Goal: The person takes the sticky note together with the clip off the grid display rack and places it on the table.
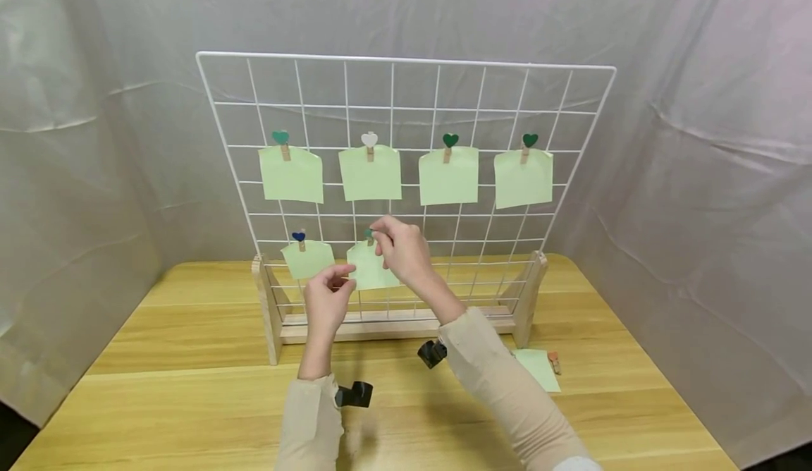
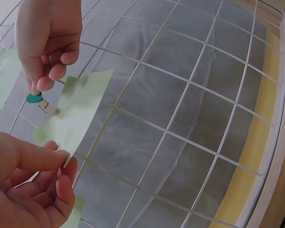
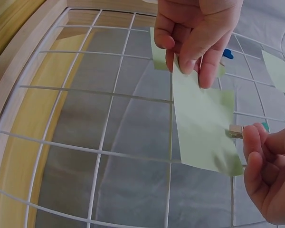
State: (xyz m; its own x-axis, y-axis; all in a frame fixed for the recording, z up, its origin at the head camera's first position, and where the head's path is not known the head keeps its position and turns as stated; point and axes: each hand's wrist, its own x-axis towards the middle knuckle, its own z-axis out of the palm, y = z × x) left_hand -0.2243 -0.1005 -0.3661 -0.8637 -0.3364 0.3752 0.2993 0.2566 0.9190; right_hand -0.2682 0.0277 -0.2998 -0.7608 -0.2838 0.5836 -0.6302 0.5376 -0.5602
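On the left, a pale-green square paper note (image 1: pixel 306 262) hangs from a wooden clip with a dark-blue heart (image 1: pixel 299 236) on a white wire grid panel (image 1: pixel 406 60). Next, the left hand (image 1: pixel 327 300) pinches the side edge of a second pale-green paper note (image 1: pixel 368 273) in the lower row. At that note's top, the right hand (image 1: pixel 404 251) pinches a wooden clip with a teal-green heart (image 2: pixel 46 107). Farther right, a loose pale-green note (image 1: pixel 538 370) lies on the yellow wood-grain table (image 1: pixel 634 400) beside a wooden clip with an orange heart (image 1: pixel 555 363).

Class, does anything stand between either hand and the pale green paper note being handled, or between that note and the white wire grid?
Nothing visible does. The left hand pinches the note, the right hand pinches the green heart-topped wooden clip at its top, and the grid lies directly behind.
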